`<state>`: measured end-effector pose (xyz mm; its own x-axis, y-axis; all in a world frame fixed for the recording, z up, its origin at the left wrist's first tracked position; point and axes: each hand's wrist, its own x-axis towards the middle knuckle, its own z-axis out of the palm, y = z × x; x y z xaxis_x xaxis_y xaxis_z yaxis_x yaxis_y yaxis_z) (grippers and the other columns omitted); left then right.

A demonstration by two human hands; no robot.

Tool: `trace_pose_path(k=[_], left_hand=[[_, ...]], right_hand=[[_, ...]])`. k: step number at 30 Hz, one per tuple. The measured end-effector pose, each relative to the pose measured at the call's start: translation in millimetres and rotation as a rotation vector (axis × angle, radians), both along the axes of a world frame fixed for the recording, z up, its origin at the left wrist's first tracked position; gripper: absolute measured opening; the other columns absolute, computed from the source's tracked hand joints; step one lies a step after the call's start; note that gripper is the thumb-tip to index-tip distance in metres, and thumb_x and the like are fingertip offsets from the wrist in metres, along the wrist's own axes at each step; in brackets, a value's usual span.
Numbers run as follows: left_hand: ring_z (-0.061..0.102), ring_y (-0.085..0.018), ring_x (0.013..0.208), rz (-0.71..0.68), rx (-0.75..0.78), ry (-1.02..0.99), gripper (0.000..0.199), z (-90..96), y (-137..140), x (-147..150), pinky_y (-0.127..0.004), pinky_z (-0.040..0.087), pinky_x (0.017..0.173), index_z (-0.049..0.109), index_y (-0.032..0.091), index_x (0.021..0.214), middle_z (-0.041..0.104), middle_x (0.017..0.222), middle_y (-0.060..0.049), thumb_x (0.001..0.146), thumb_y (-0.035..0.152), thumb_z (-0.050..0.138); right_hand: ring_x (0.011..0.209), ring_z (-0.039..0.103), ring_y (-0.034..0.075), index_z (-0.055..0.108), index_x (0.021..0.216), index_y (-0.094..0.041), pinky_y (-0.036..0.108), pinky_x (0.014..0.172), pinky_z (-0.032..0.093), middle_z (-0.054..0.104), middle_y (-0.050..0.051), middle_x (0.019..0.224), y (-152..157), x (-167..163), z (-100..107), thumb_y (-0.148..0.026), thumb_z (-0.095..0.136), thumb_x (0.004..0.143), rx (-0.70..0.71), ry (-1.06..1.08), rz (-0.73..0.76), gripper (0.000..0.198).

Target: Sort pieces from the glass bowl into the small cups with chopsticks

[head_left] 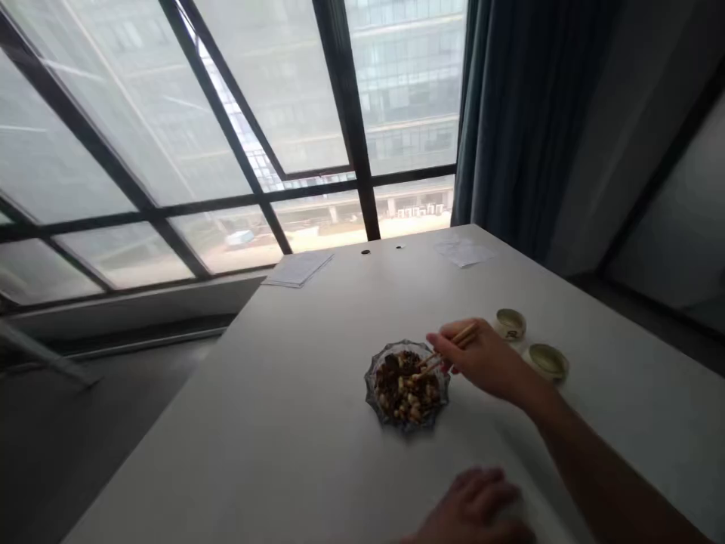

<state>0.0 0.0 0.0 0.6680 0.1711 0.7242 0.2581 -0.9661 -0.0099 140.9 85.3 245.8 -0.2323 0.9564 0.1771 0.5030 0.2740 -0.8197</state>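
My right hand [479, 359] is closed around a pair of wooden chopsticks [447, 353]. Their tips reach into a clear glass bowl [371, 393] with a scalloped rim. Inside it lies a mix of dark brown and pale small pieces [405, 389], whose kind I cannot make out. At the bottom edge, my left hand [473, 510] rests low over the table, nearer to me than the bowl. It is blurred and partly cut off, its fingers slightly bent and apart, holding nothing visible.
Two small pale cups with green insides, a far one [510, 323] and a near one [547, 363], stand beside my right forearm. Papers lie at the white table's [272, 423] far left [300, 268] and far right [464, 251]. Beyond are windows and a dark blue curtain [510, 136].
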Motion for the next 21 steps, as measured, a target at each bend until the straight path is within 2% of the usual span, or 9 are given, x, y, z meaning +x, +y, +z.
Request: trace_pose_path(k=[4,8,13,21], left_hand=[[0.053,-0.022,0.136,-0.019,-0.043,0.159,0.022,-6.5,-0.3,-5.0,-0.034,0.045,0.109,0.069,0.03,0.122,0.063,0.14,-0.002,0.106,0.042,0.06],[0.051,-0.025,0.139,-0.029,-0.114,0.304,0.025,-5.0,-1.8,-9.9,-0.038,0.046,0.111,0.067,0.03,0.127,0.061,0.143,-0.004,0.108,0.041,0.056],[0.051,-0.026,0.139,-0.042,-0.146,0.27,0.027,-0.1,-2.1,-15.0,-0.04,0.048,0.111,0.065,0.029,0.128,0.061,0.143,-0.004,0.107,0.043,0.057],[0.051,-0.027,0.141,-0.059,-0.212,0.278,0.03,-1.7,-1.4,-18.8,-0.041,0.044,0.115,0.063,0.029,0.131,0.062,0.143,-0.006,0.105,0.044,0.059]], right_hand=[[0.052,0.055,0.014,0.049,0.06,-0.02,0.026,0.05,0.032,0.058,0.0,0.053,2.3,-8.6,-8.7,-0.042,0.052,0.099,0.007,-0.039,0.034,0.045],[0.052,0.055,0.014,0.049,0.057,-0.019,0.025,0.05,0.033,0.059,0.0,0.053,4.7,-14.1,-14.8,-0.04,0.054,0.098,0.004,-0.058,0.045,0.046],[0.052,0.057,0.014,0.047,0.057,-0.019,0.024,0.05,0.034,0.06,0.0,0.052,5.8,-20.7,-16.3,-0.043,0.055,0.099,0.023,-0.038,0.041,0.049],[0.051,0.063,0.015,0.051,0.057,-0.019,0.024,0.053,0.041,0.065,0.001,0.053,0.8,-21.1,-6.0,-0.041,0.054,0.102,0.072,0.004,-0.028,0.049]])
